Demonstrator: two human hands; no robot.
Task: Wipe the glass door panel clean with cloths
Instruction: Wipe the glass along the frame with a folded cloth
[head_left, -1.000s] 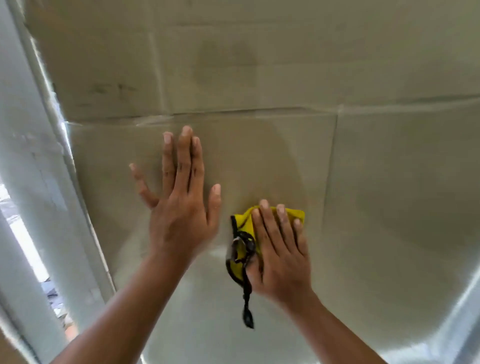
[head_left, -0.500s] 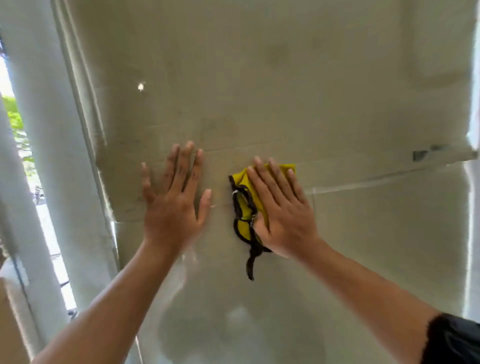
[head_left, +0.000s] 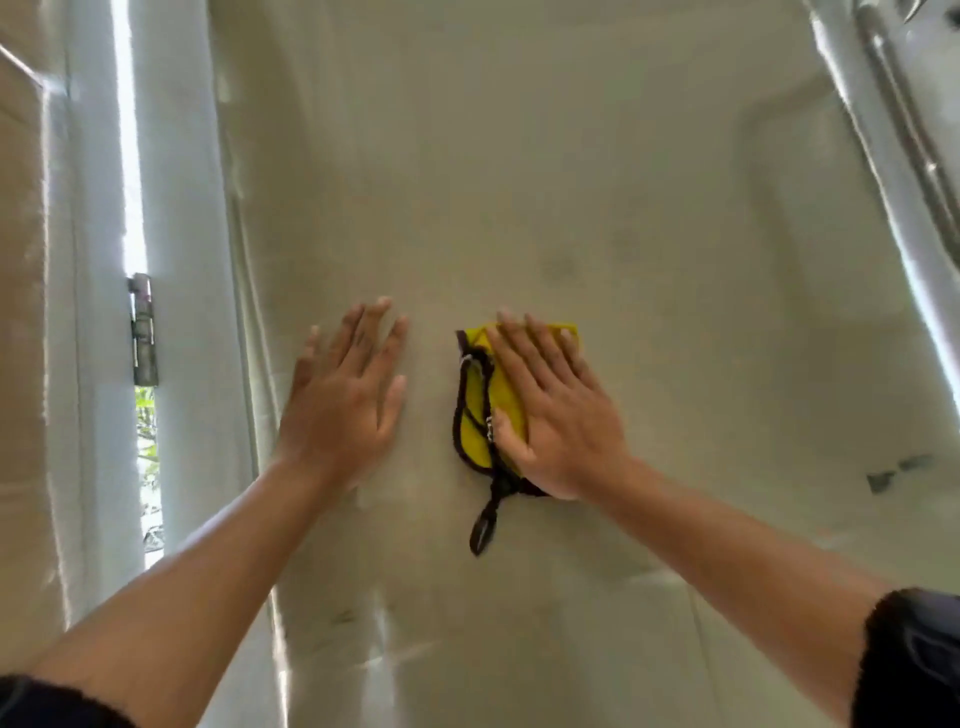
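While you face the glass panel (head_left: 519, 182), both of your hands lie flat against it at about the same height, a little apart. Your left hand (head_left: 345, 400) is open, its fingers straight and slightly spread, palm on the bare glass and holding nothing. Your right hand (head_left: 558, 415) is also open, with straight fingers pressing a yellow cloth (head_left: 474, 410) onto the glass; the thumb lies across the cloth's lower part. The cloth sits near the middle of the panel, just right of your left hand and not touching it. It has a dark trim, and a dark strap (head_left: 485, 525) hangs down from under your palm against the glass. Pale streaks and glare show on the pane below your forearms, and a small dark mark (head_left: 898, 470) sits far to the right. A white frame (head_left: 192, 260) runs up the left side of the panel, with a metal hinge (head_left: 141, 332) in the bright gap beside it, where green leaves show. A shiny metal bar (head_left: 914, 145) slants along the upper right edge. A dark sleeve (head_left: 909, 660) covers your right upper arm at the lower right corner.
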